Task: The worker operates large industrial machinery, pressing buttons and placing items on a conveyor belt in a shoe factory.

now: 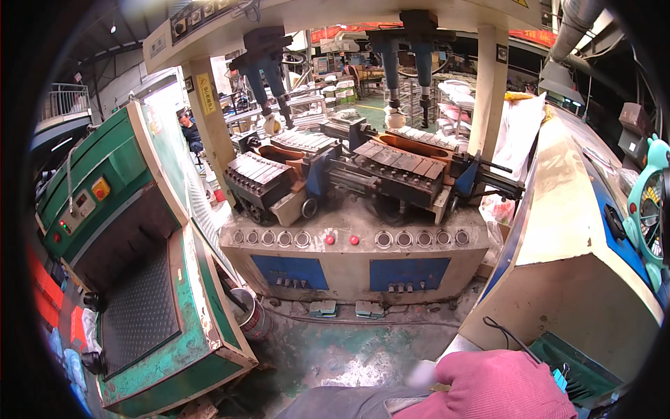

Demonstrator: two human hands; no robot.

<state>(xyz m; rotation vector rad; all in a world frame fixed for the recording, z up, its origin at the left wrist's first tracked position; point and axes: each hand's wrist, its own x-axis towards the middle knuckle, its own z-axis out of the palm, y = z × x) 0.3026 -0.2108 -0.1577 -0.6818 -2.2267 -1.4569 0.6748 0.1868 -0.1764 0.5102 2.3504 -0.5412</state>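
Note:
My right arm, in a pink sleeve, is bent across the lower edge of the view. Past the cuff, my right hand appears as a pale, blurred shape above my dark trousers. Its fingers cannot be made out, nor whether anything is in them. My left hand is out of view. Ahead, beyond a stretch of floor, stands a beige machine with two clamping stations. Slatted metal plates line its left station and its right station. Two red buttons sit on its front.
A green machine with a black textured belt stands at left, a bucket beside it. Two foot pedals and a cable lie on the floor. A large beige cabinet and a turquoise fan fill the right side.

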